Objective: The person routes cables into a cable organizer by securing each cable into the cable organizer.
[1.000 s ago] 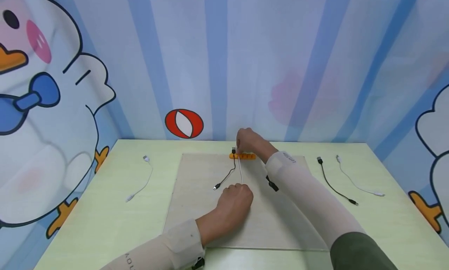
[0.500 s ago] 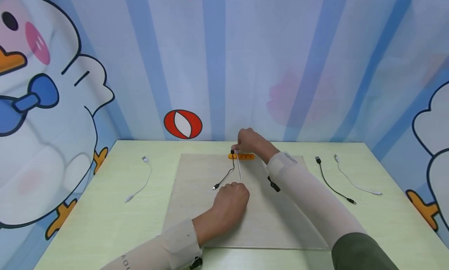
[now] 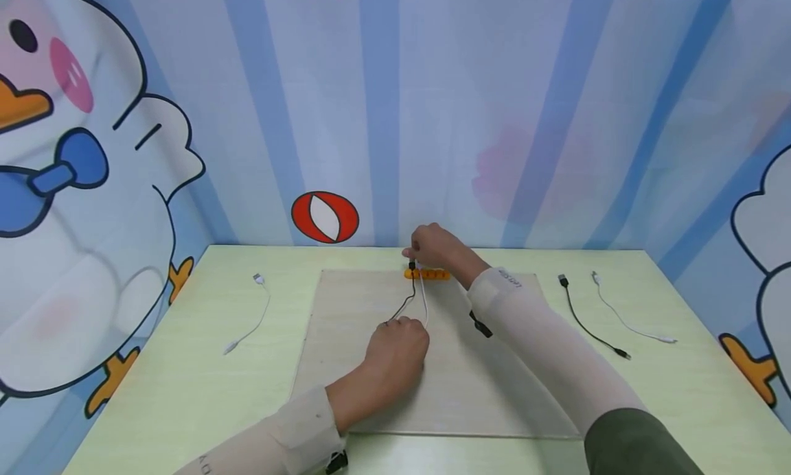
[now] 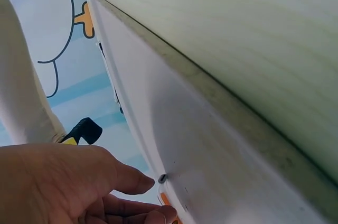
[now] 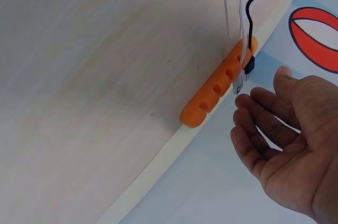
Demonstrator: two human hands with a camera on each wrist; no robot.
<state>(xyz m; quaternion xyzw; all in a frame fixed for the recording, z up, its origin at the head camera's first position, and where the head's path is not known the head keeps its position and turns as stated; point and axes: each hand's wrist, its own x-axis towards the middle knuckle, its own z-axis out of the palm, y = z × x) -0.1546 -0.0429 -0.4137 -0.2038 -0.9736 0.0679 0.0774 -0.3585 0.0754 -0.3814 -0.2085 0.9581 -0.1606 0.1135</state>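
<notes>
An orange cable holder with several notches sits at the far edge of the beige board. In its slots lie a white USB cable and a black USB cable, their plugs side by side beyond the holder. My right hand is just off these plugs, fingers loosely bent, holding nothing. My left hand is low over the board at the near ends of both cables, hiding them in the head view. In the left wrist view its thumb and fingers stand apart, with a small grey connector just beyond the thumb tip.
One white cable lies on the table at the left. A black cable and another white cable lie at the right. A printed cloth backdrop rises behind the table's far edge.
My left hand has shifted left from the white cable, over the black cable's lower end. My right hand has moved slightly left, from the white plug toward the black one.
</notes>
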